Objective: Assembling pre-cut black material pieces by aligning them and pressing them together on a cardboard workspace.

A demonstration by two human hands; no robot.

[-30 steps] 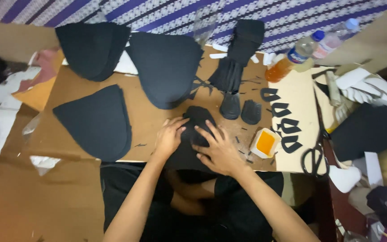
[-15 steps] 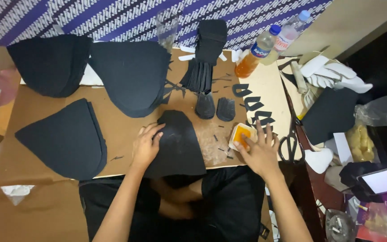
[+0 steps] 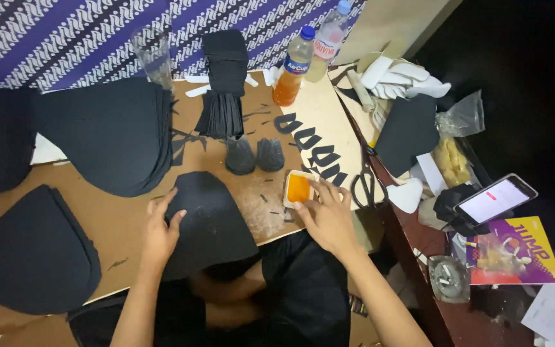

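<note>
My left hand [image 3: 160, 232] lies flat on a black dome-shaped foam piece [image 3: 214, 222] that overhangs the front edge of the cardboard work board [image 3: 123, 215]. My right hand [image 3: 326, 216] rests beside a small white tub of orange glue [image 3: 299, 188], fingertips touching its right and front rim. Both hands hold nothing closed in the fingers. Two small dark grey pieces [image 3: 255, 155] lie just beyond the tub.
Stacks of large black foam shapes [image 3: 114, 138] sit left, and another stack [image 3: 30, 247] near left. A row of small black cut-outs [image 3: 313, 151], scissors [image 3: 362, 183], two bottles [image 3: 293, 64], white cut pieces [image 3: 399, 80], a phone [image 3: 494, 200] and an ashtray [image 3: 446, 277] are at right.
My right hand left the black piece and moved right to the glue tub. The view has swung right, bringing the phone and side table into sight.
</note>
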